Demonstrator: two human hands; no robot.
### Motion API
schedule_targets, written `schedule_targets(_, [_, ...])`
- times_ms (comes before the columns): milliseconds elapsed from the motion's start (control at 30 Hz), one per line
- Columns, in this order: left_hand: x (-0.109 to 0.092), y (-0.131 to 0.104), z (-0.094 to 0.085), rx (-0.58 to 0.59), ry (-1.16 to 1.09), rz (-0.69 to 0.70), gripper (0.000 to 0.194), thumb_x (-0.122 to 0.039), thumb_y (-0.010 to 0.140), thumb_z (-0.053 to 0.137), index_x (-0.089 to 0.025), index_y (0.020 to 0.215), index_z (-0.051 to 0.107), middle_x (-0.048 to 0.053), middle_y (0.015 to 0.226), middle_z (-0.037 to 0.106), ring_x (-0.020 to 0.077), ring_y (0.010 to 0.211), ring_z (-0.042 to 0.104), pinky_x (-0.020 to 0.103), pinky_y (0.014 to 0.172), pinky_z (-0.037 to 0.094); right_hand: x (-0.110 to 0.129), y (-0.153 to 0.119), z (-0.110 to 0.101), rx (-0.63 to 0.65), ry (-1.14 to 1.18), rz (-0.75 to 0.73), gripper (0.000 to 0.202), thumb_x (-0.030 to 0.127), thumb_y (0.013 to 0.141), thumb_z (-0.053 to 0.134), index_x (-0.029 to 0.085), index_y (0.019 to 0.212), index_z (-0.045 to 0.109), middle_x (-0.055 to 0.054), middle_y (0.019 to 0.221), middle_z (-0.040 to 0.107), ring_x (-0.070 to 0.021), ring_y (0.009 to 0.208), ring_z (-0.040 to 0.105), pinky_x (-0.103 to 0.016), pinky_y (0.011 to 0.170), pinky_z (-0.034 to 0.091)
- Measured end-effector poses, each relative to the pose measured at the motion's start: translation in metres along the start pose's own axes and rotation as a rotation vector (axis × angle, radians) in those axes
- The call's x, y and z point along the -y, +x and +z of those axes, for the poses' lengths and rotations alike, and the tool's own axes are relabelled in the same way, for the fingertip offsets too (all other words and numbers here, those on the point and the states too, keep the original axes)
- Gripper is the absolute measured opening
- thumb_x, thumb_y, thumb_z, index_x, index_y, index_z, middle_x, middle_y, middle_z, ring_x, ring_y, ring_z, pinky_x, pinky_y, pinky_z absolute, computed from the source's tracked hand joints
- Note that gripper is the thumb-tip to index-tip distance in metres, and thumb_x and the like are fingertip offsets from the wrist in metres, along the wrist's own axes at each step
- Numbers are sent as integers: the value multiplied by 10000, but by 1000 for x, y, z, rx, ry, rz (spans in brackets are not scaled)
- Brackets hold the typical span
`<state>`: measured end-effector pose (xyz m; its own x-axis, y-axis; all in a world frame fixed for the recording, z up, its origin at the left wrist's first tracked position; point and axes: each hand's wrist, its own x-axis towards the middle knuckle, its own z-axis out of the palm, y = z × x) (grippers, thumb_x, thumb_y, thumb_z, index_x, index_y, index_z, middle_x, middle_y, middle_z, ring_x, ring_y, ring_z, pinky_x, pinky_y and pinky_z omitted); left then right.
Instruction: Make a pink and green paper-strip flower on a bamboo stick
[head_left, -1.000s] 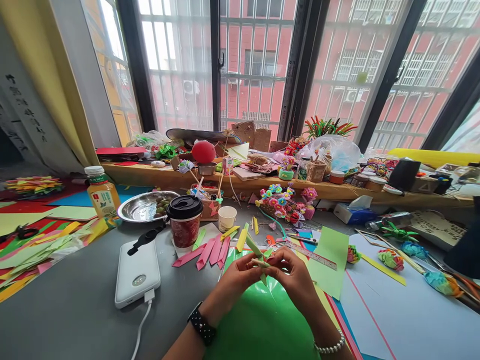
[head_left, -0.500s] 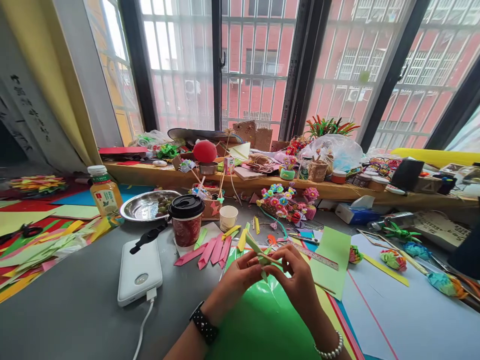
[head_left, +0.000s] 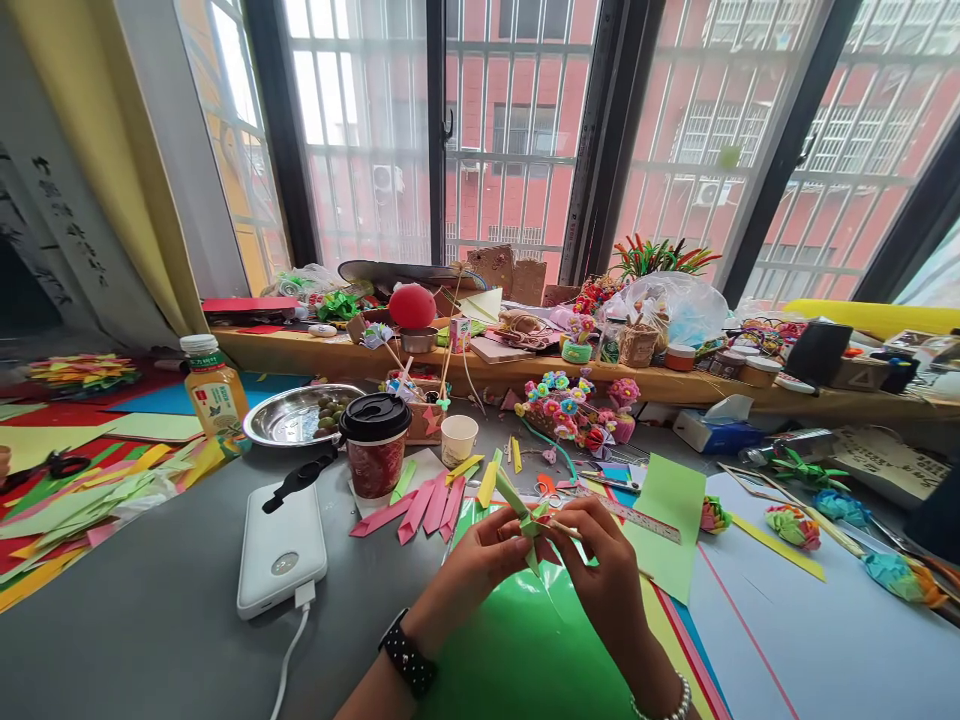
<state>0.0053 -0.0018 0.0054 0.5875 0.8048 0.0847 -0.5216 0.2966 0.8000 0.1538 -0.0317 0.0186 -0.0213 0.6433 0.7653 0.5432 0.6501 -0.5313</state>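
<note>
My left hand (head_left: 480, 560) pinches a folded light-green paper piece (head_left: 529, 522), from which a long strip sticks up toward the far side. My right hand (head_left: 604, 555) meets it from the right, with its fingers closed on a thin tan stick (head_left: 564, 528) that points at the folds. Part of the paper is hidden behind the fingertips. Both hands are above a shiny green mat (head_left: 517, 650). Just beyond them are pink paper strips (head_left: 427, 508) with pointed ends and short yellow strips (head_left: 487, 482).
To the left are a white power bank (head_left: 281, 545) with a cable, a lidded paper cup (head_left: 375, 450) and a juice bottle (head_left: 215, 393). Green paper (head_left: 671, 520), a ruler (head_left: 637, 517) and paper flowers (head_left: 793, 527) are at the right. Another person's fingers (head_left: 4, 464) show at the left edge.
My right fingers have drawn slightly right and down, and the stick has shifted right with them. More of the folded paper shows. Another person's fingers have appeared at the left edge.
</note>
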Motion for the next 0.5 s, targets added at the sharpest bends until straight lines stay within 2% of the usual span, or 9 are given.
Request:
schedule_targets(133, [2,2,-1,45,37,37,328,-181,645,694,-167,963,614,44,828,643,168,765,606,318,789,411,1,-1,1,17,-18,-29,79,178,796,521,193,778,597,-24,749,547,-136,665,566,-219,532,460])
schedule_targets(300, [5,5,0,-22,99,53,366,-194,600,729,-165,943,606,30,772,631,156,704,597,282,688,415,-1,-2,1,29,-48,-71,110,145,794,501,194,788,599,-27,748,548,-133,661,572,-219,536,464])
schedule_targets(500, [6,6,-2,-51,119,29,392,-211,581,741,-166,944,600,35,781,628,167,712,598,304,704,424,-1,-1,4,-18,-78,-77,126,143,793,483,189,771,599,-29,731,554,-135,651,582,-213,523,468])
